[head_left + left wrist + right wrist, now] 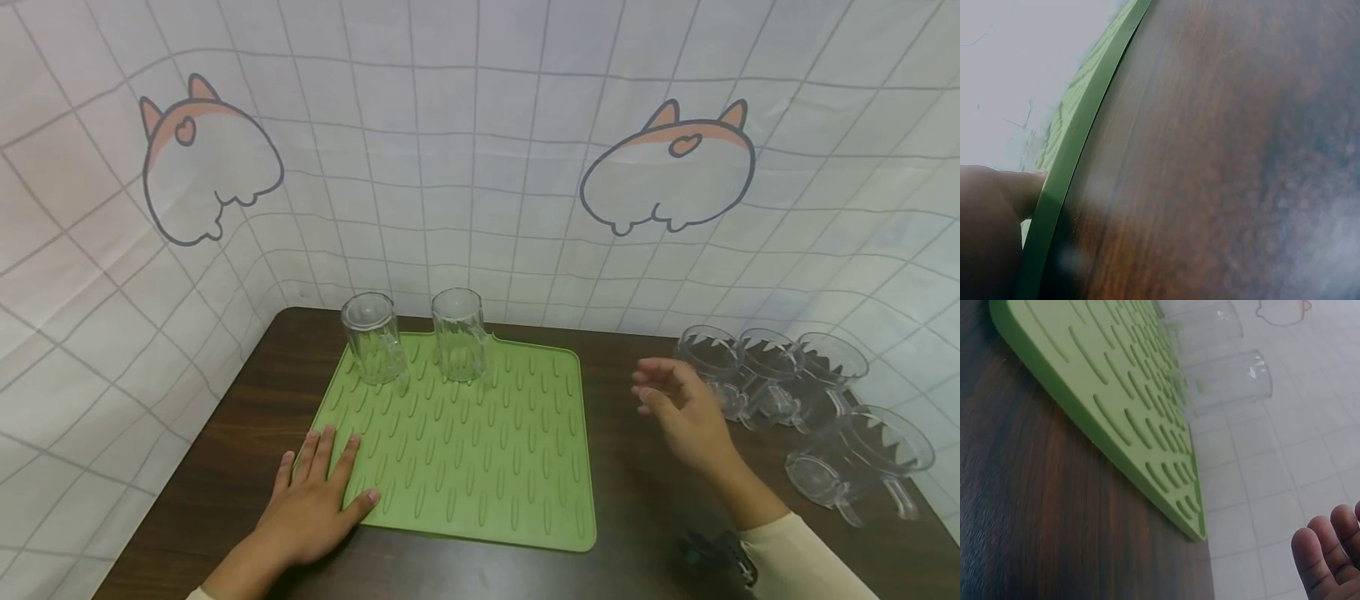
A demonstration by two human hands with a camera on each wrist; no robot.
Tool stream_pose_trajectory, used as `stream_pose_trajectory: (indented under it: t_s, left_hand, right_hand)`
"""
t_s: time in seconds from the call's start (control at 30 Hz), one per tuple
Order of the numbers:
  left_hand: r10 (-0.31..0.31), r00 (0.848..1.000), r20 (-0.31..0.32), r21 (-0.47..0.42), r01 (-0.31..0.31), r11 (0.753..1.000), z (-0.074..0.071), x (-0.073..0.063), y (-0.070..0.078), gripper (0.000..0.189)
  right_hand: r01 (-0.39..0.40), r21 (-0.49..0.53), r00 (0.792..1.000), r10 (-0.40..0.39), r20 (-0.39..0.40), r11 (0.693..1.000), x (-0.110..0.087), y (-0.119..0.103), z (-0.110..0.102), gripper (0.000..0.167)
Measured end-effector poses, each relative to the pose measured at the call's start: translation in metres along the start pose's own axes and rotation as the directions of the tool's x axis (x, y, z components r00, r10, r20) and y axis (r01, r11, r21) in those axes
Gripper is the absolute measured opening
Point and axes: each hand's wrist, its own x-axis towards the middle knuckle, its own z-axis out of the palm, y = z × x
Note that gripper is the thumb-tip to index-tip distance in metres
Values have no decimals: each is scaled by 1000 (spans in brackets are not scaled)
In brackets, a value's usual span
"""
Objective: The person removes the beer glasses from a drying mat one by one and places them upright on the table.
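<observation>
My left hand [311,508] rests with spread fingers on the near left corner of a green ridged drying mat [480,450]. In the left wrist view, its thumb [1019,190] lies at the mat's edge. Two clear glass mugs with handles stand at the mat's back left: the left mug [375,342] has its thick base upward, and beside it is the other mug [459,337]. My right hand [686,417] hovers over the table right of the mat, holding nothing, its fingers loosely bent. Just past it is a clear wide-rimmed cup [708,354].
More clear wide-rimmed cups with handles stand at the right, including a back-right cup [832,360] and a nearer cup [855,462]. A dark device [716,557] is under the right wrist. Behind the dark wooden table [622,517] hangs a white grid-patterned cloth [510,167].
</observation>
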Motion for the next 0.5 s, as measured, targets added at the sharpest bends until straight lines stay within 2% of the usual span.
stream_pose_trajectory:
  t_s: [0.2,0.5]
  left_hand:
    - [2,1000,-5,2,-2,1000,-1,-1,1,90]
    - [1,1000,0,5,-1,1000,0,0,0,92]
  right_hand:
    - [-18,35,1000,17,18,999,6,-3,12,29]
    - [-43,27,997,41,68,999,15,-2,25,29]
